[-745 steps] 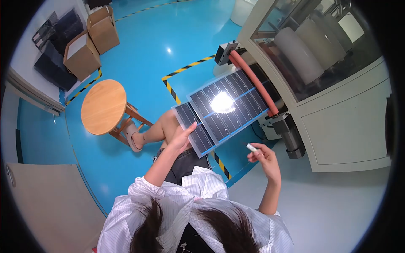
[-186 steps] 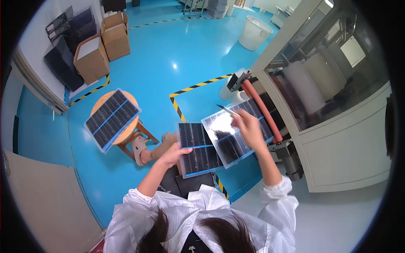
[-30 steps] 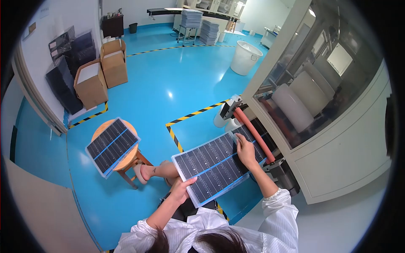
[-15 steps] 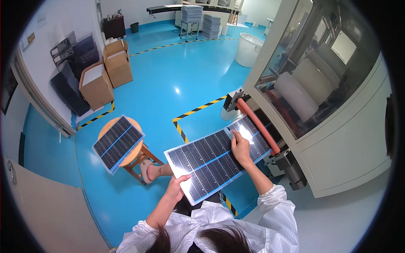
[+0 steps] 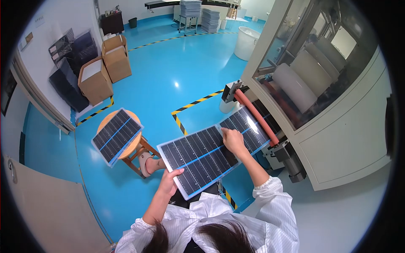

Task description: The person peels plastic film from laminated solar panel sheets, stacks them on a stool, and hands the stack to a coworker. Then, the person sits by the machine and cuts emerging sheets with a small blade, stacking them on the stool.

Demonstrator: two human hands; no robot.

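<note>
A dark solar panel with blue strips and a clear margin lies tilted across my lap. My left hand is closed on its near left corner, thumb on top. My right hand rests over its right end with fingers curled, fingertips at the seam with a second solar panel. That second panel slopes up to the red roller of the machine; the two overlap or adjoin, and I cannot tell which. What lies under my right fingers is partly hidden.
To the left, a wooden stool carries more solar panels, beside a foot in a slipper. The machine with large rolls stands at right. Cardboard boxes, a white tub and floor tape lie beyond.
The held panel has shifted left and slightly up in view, with both hands. More of the second panel now shows between my right hand and the roller.
</note>
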